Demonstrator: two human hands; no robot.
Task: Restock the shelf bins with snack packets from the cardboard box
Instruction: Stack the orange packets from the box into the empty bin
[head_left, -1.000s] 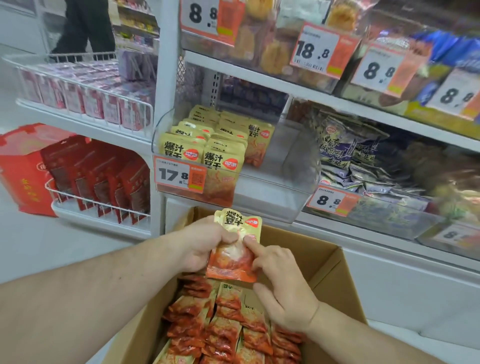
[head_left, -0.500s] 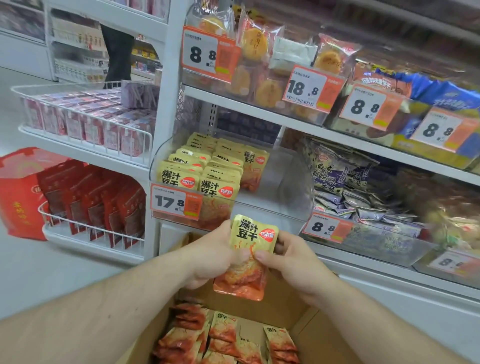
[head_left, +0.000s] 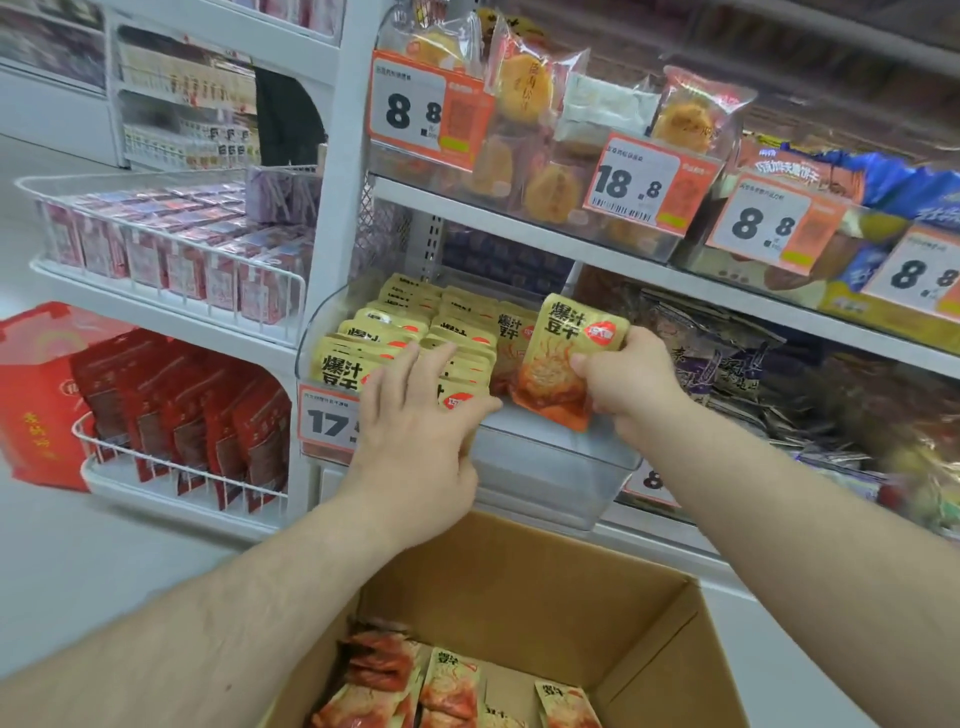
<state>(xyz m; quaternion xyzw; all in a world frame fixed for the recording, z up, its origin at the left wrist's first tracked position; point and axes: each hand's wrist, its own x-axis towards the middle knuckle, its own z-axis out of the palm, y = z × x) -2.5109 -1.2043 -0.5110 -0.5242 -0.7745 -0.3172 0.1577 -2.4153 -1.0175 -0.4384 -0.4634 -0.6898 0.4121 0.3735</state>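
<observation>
holding a yellow and orange snack packet (head_left: 563, 358) in the head view, the right hand (head_left: 626, 387) has its fingers and thumb curled round the packet's right side. the packet stands almost upright, a bit tilted, over the open right part of the clear shelf bin (head_left: 550, 467). it sits just beside the packets already in the bin (head_left: 415, 338), which stand in rows on the bin's left side.

the left hand (head_left: 415, 431) is spread out, fingers mostly straight, and presses on the front packets in the bin. its thumb lies along the bin's front edge. it grips nothing.

an orange price tag (head_left: 324, 421) reading 17 hangs on the bin's front, partly hidden by the left hand.

below both arms stands the cardboard box (head_left: 530, 587), open at the top. more packets of the same kind (head_left: 415, 686) lie in its bottom.

on the shelf above (head_left: 519, 218) are bins of round yellow cakes (head_left: 530, 88) with price tags. to the right are dark purple packets (head_left: 717, 353). to the left, wire baskets (head_left: 171, 249) hold red and pink packs, and a red bag (head_left: 36, 395) stands on the floor.
</observation>
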